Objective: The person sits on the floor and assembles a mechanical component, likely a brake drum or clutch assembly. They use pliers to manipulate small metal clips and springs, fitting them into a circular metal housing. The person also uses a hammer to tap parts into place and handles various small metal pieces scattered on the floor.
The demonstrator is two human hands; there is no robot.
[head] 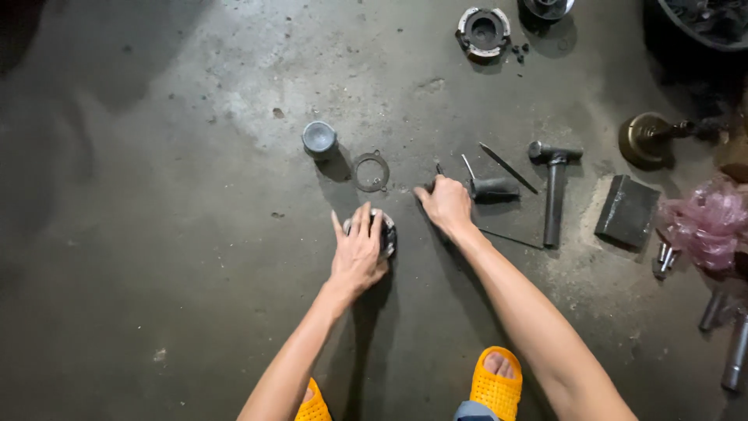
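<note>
My left hand [358,251] lies palm-down over a round metal part [387,234] on the concrete floor, fingers spread across its top. My right hand [446,204] is closed around a thin dark tool [438,169] whose tip pokes out above the knuckles. Just beyond my hands lie a flat metal ring gasket [372,171] and a small grey metal cup [319,138]. To the right of my right hand rest a black-handled tool [491,187], a thin rod [508,168] and a hammer [554,187].
A dark rectangular block [628,211], a crumpled pink plastic bag [707,222] and several metal bolts [728,343] lie at the right. A brass-coloured disc on a shaft [647,137] and a round clutch-like part [484,32] sit farther back. My orange sandals [495,383] are at the bottom.
</note>
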